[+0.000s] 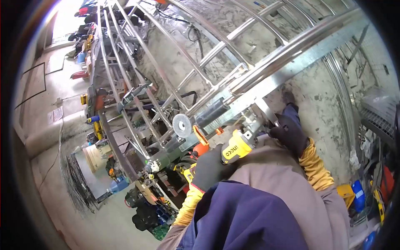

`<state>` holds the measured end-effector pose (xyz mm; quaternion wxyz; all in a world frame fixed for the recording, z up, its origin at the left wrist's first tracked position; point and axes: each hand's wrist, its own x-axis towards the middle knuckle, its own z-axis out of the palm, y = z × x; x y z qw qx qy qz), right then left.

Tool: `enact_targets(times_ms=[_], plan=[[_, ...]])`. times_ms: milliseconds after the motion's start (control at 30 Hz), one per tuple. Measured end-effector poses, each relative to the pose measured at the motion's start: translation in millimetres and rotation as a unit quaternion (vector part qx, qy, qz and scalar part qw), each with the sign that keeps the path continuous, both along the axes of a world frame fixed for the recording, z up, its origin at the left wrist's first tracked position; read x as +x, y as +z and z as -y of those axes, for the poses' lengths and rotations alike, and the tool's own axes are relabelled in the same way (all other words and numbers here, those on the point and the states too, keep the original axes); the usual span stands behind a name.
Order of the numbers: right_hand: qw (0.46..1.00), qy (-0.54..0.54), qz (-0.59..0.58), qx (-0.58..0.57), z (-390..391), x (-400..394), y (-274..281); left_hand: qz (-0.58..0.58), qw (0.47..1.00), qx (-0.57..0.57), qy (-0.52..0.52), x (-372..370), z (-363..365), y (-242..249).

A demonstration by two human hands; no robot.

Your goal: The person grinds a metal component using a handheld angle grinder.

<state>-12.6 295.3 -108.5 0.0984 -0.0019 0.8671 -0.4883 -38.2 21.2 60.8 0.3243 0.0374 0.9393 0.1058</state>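
Note:
My left hand (213,167), in a dark glove with a yellow cuff, is wrapped around the body of a yellow angle grinder (236,148) marked INGCO. The grinder's metal head (252,126) points up and right, toward the steel frame. My right hand (289,132), also gloved, is closed at the lower end of a flat metal strip (266,111) beside that head. Its fingertips are partly hidden. A round grey disc (182,125) is up and left of my left hand, near an orange guard-like part (200,136).
A large frame of shiny steel tubes (266,73) spans the view above my hands. Tools and boxes crowd the left, with a bucket (95,158) and a bundle of wires (75,179). At right are a grey crate (378,118) and a blue object (358,195).

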Motion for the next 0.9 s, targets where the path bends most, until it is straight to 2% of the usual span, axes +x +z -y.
enact_targets(times_ms=[67, 100, 200, 367, 567, 633, 733, 867, 900], plan=[[0.967, 0.005, 0.158, -0.2, -3.2, -7.8, 22.0, -0.013, 0.999, 0.043, 0.032, 4.7, 7.6, -3.6], [0.974, -0.017, 0.102, -0.204, -0.4, -2.7, 17.4, -0.017, 0.999, 0.033, 0.031, 6.2, 8.0, -3.6], [0.982, -0.009, 0.108, -0.157, -2.3, 3.4, 11.4, -0.031, 0.998, 0.026, 0.046, 9.9, 10.2, -9.9], [0.977, 0.015, 0.145, -0.156, -5.3, -2.3, 17.1, -0.036, 0.998, 0.042, 0.021, 10.6, 17.3, -16.2], [0.987, 0.014, 0.094, -0.133, -6.8, 5.9, -4.5, -0.038, 0.999, 0.029, 0.015, 10.9, 14.1, -17.6], [0.999, 0.04, -0.024, 0.017, -7.5, 11.5, -31.5, -0.039, 0.998, 0.047, 0.014, 11.8, 15.0, -17.4], [0.995, 0.007, -0.089, 0.033, -5.8, 17.4, -45.9, -0.035, 0.999, 0.028, 0.016, 13.3, 16.1, -20.0], [0.997, -0.002, -0.075, 0.02, -7.7, 18.6, -44.5, -0.037, 0.997, 0.063, 0.02, 16.0, 22.4, -26.2], [0.998, -0.015, -0.056, -0.019, -10.3, 16.4, -34.8, -0.042, 0.996, 0.072, 0.019, 16.7, 24.4, -28.7]])
